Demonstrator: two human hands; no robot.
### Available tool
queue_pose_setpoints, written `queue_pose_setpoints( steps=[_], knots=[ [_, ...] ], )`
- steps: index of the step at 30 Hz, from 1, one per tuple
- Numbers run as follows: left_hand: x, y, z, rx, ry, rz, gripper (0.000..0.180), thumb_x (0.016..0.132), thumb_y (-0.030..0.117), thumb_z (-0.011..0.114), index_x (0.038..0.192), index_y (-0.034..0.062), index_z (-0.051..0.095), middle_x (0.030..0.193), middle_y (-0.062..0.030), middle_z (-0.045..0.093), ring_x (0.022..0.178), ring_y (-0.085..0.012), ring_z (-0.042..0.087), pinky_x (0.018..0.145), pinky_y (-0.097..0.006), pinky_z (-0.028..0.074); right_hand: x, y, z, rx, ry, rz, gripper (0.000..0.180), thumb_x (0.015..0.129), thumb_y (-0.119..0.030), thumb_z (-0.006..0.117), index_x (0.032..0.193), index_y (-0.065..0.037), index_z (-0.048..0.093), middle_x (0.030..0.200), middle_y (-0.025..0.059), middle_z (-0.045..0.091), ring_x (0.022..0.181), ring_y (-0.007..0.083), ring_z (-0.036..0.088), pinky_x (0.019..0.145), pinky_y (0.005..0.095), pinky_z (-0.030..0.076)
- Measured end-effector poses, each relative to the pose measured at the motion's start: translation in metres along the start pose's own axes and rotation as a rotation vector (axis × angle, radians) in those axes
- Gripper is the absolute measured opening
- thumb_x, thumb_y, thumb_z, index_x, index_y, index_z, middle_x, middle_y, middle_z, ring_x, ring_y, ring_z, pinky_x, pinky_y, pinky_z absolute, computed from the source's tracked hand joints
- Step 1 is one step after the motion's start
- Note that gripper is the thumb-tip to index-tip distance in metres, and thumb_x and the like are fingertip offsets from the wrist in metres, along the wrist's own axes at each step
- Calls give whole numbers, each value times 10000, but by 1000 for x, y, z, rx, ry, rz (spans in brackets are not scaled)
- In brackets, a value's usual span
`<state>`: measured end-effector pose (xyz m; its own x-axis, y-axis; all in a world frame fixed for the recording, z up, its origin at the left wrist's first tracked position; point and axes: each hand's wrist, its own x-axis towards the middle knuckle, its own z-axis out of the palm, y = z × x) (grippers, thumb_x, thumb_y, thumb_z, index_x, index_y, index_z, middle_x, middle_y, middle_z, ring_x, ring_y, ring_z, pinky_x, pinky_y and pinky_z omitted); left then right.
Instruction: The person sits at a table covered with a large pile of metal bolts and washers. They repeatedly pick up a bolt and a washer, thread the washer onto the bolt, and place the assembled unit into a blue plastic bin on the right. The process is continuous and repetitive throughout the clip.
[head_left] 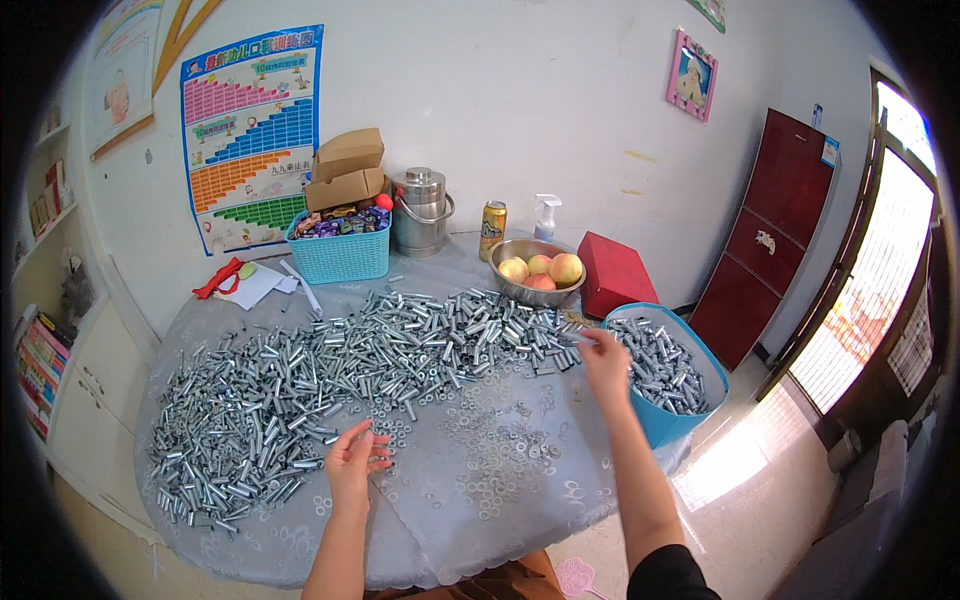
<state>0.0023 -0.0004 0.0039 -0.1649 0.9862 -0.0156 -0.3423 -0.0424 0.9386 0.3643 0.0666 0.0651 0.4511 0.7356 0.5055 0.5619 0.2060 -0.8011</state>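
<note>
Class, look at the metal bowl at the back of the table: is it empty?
No, the metal bowl holds several round yellow-red fruits, next to a red box.

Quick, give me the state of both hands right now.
Left hand: open, fingers spread over small flat metal washers, holding nothing.
Right hand: pinching a short silver metal sleeve beside the blue plastic bin.

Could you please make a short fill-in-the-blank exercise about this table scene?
1. The right hand reaches toward the ____ bin of metal sleeves.
2. The steel bowl holds ____.
3. The left hand rests beside loose ____ on the table.
4. The basket of sweets is ____ in colour.

Missing words: blue; peaches; washers; turquoise
</note>
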Motion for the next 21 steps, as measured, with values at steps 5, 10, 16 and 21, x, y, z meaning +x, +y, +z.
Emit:
queue_pose_setpoints(
  steps=[5,10,16,21],
  knots=[
    [4,0,0,-47,53,-1,258,865,109,537,1099,1,542,873,-135,637,654,-139,582,549,-263,522,32,84,-95,-388,369,-56,145,741,-22,584,877,-8,630,806,160,629,728,276,614,686,344,478],
    [6,0,-4,-38,64,2,252,867,118,538,1091,2,549,870,-130,637,643,-132,579,540,-258,515,24,88,-107,-628,228,123,155,743,-65,580,876,-10,639,849,171,623,801,340,597,765,399,471],
    [6,2,-13,-39,114,19,243,870,125,539,1079,3,555,871,-124,639,643,-132,580,541,-248,510,19,66,-95,-657,355,-281,158,735,-38,588,886,-38,634,912,136,605,913,313,539,809,378,425],
    [10,0,-14,-39,149,49,223,871,118,540,1061,3,565,862,-123,644,630,-119,575,535,-234,507,-12,20,-42,-342,8,-377,121,745,-33,597,858,-28,639,896,130,622,868,293,570,780,355,443]
  ],
)
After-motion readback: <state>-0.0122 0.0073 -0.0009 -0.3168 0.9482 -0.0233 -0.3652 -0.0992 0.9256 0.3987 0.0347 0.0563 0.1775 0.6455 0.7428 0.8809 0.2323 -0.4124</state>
